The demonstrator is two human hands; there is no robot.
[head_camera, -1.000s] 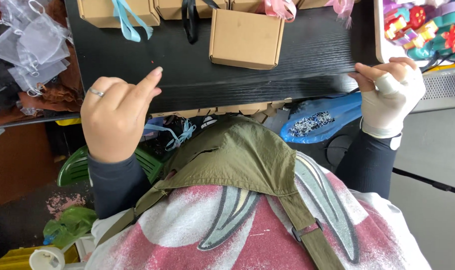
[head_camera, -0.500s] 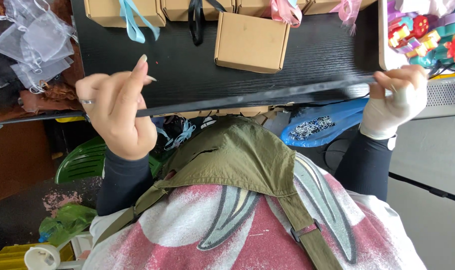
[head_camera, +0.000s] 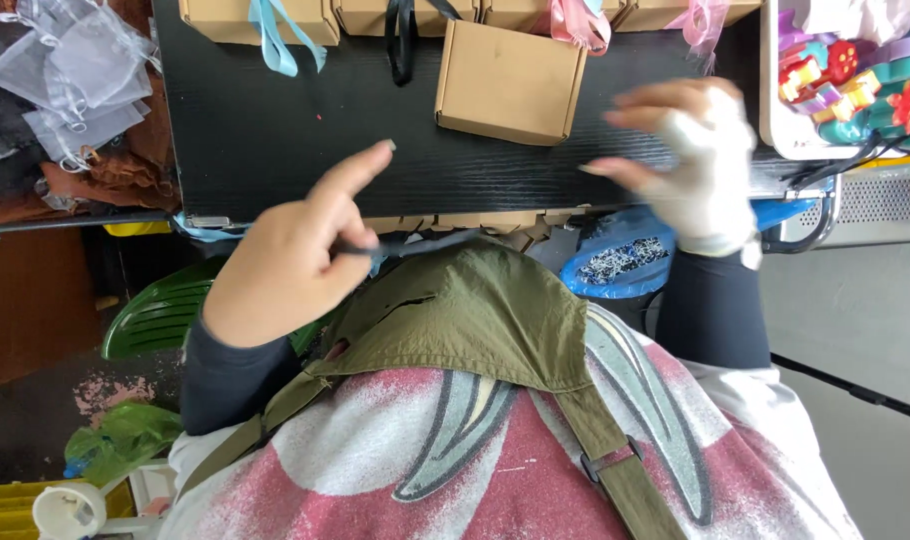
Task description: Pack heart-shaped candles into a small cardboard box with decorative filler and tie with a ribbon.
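My left hand (head_camera: 290,260) is raised over the near edge of the black table (head_camera: 275,150), index finger stretched out, thumb and fingers pinched on a thin dark ribbon (head_camera: 425,241) that runs right along the table edge. My right hand (head_camera: 690,160), wrapped in a white bandage or glove, hovers blurred over the table's right part with its fingers spread and nothing seen in it. A small closed brown cardboard box (head_camera: 510,80) lies on the table between the two hands, a little farther back.
A row of brown boxes with light blue (head_camera: 275,35), black (head_camera: 403,35) and pink (head_camera: 575,20) ribbons lines the far edge. A white tray (head_camera: 770,100) of colourful ornaments stands right. Sheer pouches (head_camera: 65,80) lie left. Below are a green chair (head_camera: 160,310) and blue bag (head_camera: 625,265).
Before, the dark ribbon was stretched taut between both hands. Now my right hand has let go, opened and moved left over the table; my left hand has shifted right and still pinches the ribbon.
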